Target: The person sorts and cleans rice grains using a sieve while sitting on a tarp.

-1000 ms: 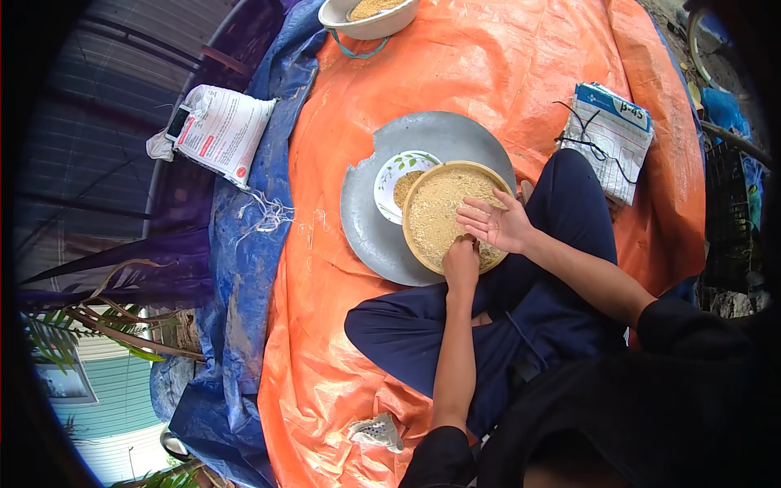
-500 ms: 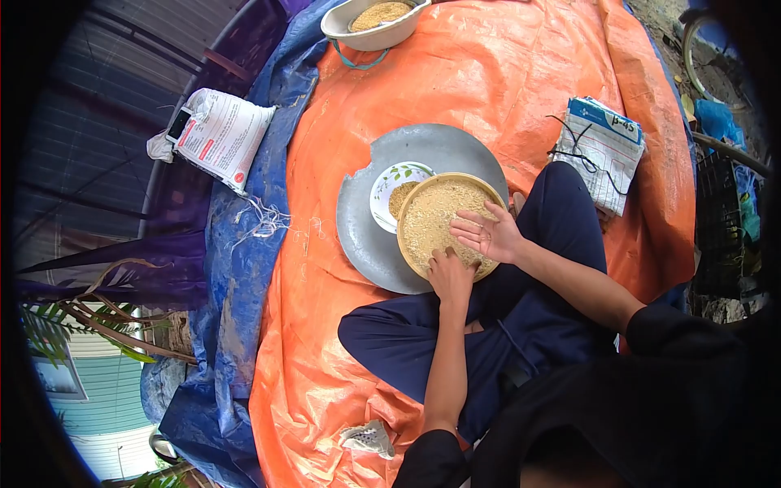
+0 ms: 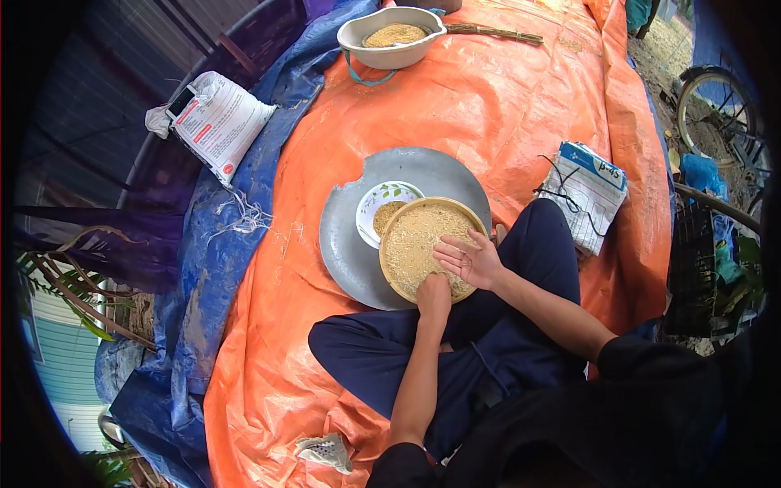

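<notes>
A round tan sieve-like tray [image 3: 392, 276] full of pale grain [image 3: 423, 236] rests by my crossed legs, overlapping a large grey metal platter [image 3: 342, 252]. My left hand [image 3: 434, 297] is closed at the tray's near edge, over the grain; its fingertips are hidden. Above the grain on the right, my right hand [image 3: 472, 259] is open, palm turned up and fingers stretched out, with what look like small specks on the palm. Partly under the tray, a white plate with a green leaf pattern [image 3: 394, 192] holds darker grain [image 3: 386, 216].
An orange tarp [image 3: 285, 342] covers the ground, with a blue tarp [image 3: 183, 325] along its left side. At the far end stands a pale basin [image 3: 366, 57] of grain beside a bundle of sticks [image 3: 496, 32]. Sacks lie left [image 3: 220, 122] and right [image 3: 590, 203]; a bicycle wheel [image 3: 716, 114] is beyond.
My left hand's fingers have drawn together from a spread reach into the grain. My right hand stays open, palm up. The view has shifted, showing more of the far end.
</notes>
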The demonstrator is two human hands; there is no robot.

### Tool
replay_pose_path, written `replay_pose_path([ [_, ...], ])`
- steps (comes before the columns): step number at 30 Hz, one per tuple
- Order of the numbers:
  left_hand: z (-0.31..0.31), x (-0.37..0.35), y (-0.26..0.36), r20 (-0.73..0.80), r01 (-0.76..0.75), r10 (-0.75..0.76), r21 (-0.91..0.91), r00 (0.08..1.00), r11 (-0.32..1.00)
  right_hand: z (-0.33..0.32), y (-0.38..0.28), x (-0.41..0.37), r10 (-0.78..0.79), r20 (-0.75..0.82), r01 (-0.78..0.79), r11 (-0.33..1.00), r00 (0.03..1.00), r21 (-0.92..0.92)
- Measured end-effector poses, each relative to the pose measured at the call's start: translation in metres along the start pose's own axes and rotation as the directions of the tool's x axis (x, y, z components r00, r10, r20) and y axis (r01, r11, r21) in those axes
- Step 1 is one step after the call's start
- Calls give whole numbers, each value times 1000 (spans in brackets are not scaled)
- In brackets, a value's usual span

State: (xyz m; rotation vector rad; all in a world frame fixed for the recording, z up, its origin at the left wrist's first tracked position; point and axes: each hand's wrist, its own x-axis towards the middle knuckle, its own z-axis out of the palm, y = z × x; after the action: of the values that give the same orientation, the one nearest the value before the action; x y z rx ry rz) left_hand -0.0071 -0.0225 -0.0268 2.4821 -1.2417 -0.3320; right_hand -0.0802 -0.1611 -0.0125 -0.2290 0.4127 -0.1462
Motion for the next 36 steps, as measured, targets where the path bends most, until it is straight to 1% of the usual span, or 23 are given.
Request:
replay_pose_path([
  [2, -3, 0, -1, -13, -1, 0, -18, 1000, 1000, 0, 0, 0, 11, -6, -11, 1000, 1000, -17],
  [5, -1, 2, -2, -33, -19, 19, 0, 999, 1000, 3, 0, -2, 2, -33, -4, 997, 999, -72],
  [8, -1, 2, -1, -9, -37, 37, 25, 999, 999, 3, 0, -2, -9, -51, 5, 997, 999, -80],
  [9, -3, 2, -1, -24, -60, 61, 33, 998, 998, 3, 0, -2, -8, -54, 5, 998, 999, -55],
  [11, -5, 1, 1, -52, -104, 107, 49, 993, 993, 5, 1, -3, -15, -55, 10, 996, 998, -87],
  [14, -2, -1, 2, -12, -119, 120, 40, 993, 992, 7, 1, -4, -13, -47, 8, 993, 999, -114],
  [17, 3, -1, -1, 66, -165, 166, -27, 984, 986, 9, 0, -3, -4, -52, -2, 993, 999, -118],
  [20, 18, 1, -6, 131, -162, 169, -61, 977, 985, 6, 2, -8, 11, -55, -17, 995, 998, -103],
  [22, 21, 2, -8, 97, -169, 171, -33, 980, 985, 7, 2, -3, 2, -44, -6, 997, 999, -82],
  [23, 15, 5, -7, 117, -172, 176, -36, 977, 984, 9, 0, -1, 2, -38, -5, 996, 999, -84],
  [26, 8, 5, -6, 105, -159, 165, -66, 981, 985, 6, 3, -5, -2, -43, -2, 995, 999, -95],
  [27, 9, 5, -8, 79, -178, 183, -69, 980, 982, 8, 2, -4, -7, -38, 3, 994, 999, -106],
  [30, 11, 7, -7, 75, -177, 181, -66, 981, 982, 7, 1, -4, -1, -26, -2, 995, 1000, -104],
  [36, 8, 9, 1, 99, -106, 111, -57, 989, 993, 5, 3, 0, 1, -41, -6, 992, 999, -126],
])
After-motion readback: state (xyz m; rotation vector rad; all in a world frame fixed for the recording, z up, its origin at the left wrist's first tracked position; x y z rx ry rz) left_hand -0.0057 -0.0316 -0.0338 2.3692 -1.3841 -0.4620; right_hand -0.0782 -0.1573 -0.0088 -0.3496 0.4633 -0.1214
